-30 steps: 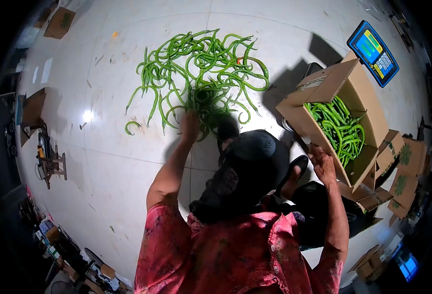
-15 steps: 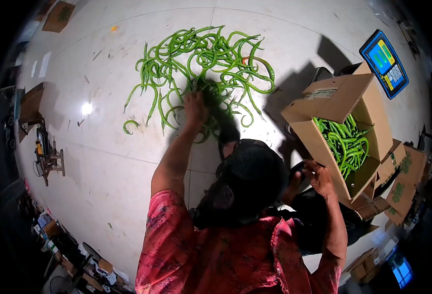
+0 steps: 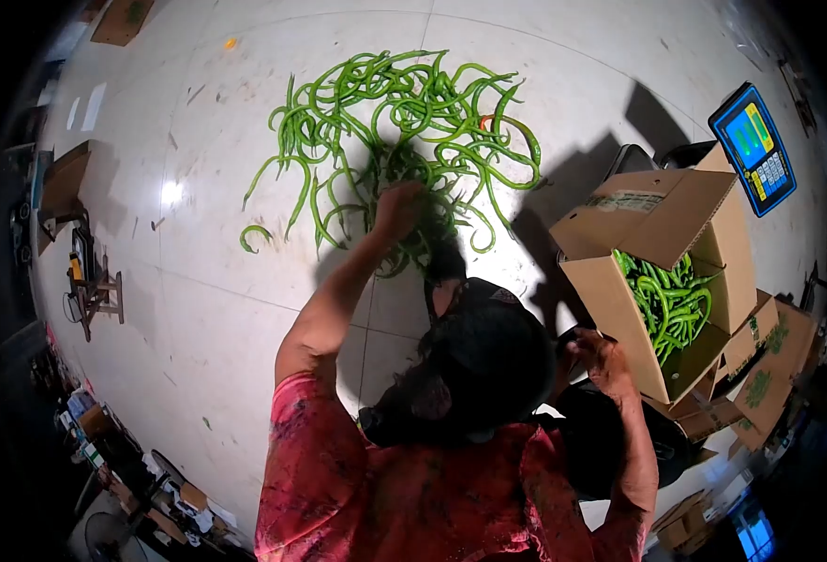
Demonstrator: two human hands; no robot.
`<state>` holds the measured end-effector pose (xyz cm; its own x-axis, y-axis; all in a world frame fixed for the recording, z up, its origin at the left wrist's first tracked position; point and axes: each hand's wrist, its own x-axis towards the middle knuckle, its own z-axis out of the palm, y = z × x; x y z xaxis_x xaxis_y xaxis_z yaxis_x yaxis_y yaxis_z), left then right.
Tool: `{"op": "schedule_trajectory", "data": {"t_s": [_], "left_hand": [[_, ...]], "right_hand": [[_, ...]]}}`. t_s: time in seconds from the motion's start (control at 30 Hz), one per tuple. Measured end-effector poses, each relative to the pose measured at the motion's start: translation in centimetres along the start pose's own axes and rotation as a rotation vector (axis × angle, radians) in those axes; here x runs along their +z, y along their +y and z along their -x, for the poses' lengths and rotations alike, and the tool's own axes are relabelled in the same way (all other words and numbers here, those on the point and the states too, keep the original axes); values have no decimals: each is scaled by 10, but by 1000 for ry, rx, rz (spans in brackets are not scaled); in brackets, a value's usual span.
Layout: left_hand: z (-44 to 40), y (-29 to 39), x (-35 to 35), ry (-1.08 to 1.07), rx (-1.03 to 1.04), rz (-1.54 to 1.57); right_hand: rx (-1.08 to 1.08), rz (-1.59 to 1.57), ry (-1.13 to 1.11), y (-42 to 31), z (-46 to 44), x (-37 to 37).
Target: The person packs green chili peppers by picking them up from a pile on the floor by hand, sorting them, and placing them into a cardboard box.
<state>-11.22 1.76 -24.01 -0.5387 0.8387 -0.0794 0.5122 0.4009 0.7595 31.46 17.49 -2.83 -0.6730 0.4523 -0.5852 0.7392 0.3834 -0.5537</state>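
Note:
Long curved green chili peppers (image 3: 413,101) lie in a loose, tangled heap on the pale tiled floor. At the near side of the heap is my left hand (image 3: 399,208), its back turned up and fingers curled down in shadow. What it grips, if anything, is hidden. My right hand (image 3: 605,361) hangs by the near left side of a cardboard box (image 3: 601,290), fingers loosely bent and apart, with nothing visible in them. More green chili peppers (image 3: 662,304) fill part of this tilted, open box. A dark cap (image 3: 493,351) covers part of the view between my arms.
A blue-framed digital scale display (image 3: 755,150) stands beyond the box at the right. Flattened cartons (image 3: 760,379) lie behind it. At the left are a small wooden stool (image 3: 99,300) and a brown carton (image 3: 65,187). Assorted clutter lines the lower left edge.
My left hand has shifted right along the near side of the heap, its fingers now more curled. My right hand has come down slightly beside the box. The view has shifted a little.

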Motion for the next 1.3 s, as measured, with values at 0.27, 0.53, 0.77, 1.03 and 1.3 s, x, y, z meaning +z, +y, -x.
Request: {"op": "schedule_trajectory", "data": {"t_s": [0.27,0.53,0.77,1.03,1.3], "left_hand": [[-24,38,34,37,-222,-461],[-41,55,14,-335,-153,-256],[-80,54,43,95,330,-450],[-86,23,61,6,66,-542],[-70,42,9,55,-79,-181]], "right_hand": [[200,-431,-100,7,-1,8],[-161,206,-133,-4,5,4],[8,39,-215,-19,0,0],[107,10,-245,-25,4,-2],[70,30,-234,-39,5,-7]]}}
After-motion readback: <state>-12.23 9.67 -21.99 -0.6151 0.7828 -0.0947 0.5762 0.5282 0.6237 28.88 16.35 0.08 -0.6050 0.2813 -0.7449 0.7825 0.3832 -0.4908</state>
